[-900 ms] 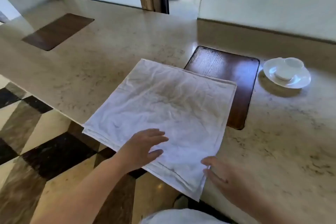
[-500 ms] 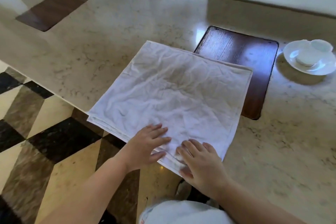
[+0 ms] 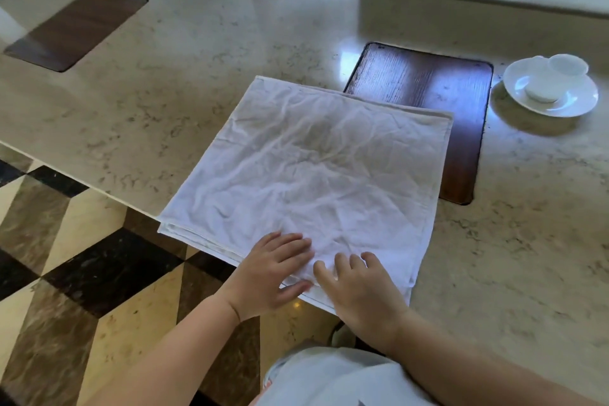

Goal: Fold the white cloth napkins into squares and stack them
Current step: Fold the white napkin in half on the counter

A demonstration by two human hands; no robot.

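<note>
Napkin (image 3: pixel 306 171): judged light, soft, limp; likely slides on polished counter (image 3: pixel 197 82). Best pinched at near corners, approx. 6 o'clock edge. White, creased, folded w/ layered hems, overhanging counter edge; far corner laid over wooden inlay (image 3: pixel 428 102) at 1 o'clock. Left hand (image 3: pixel 270 277) and right hand (image 3: pixel 359 293) laid flat on near edge, fingers straight, slightly spread.
</note>
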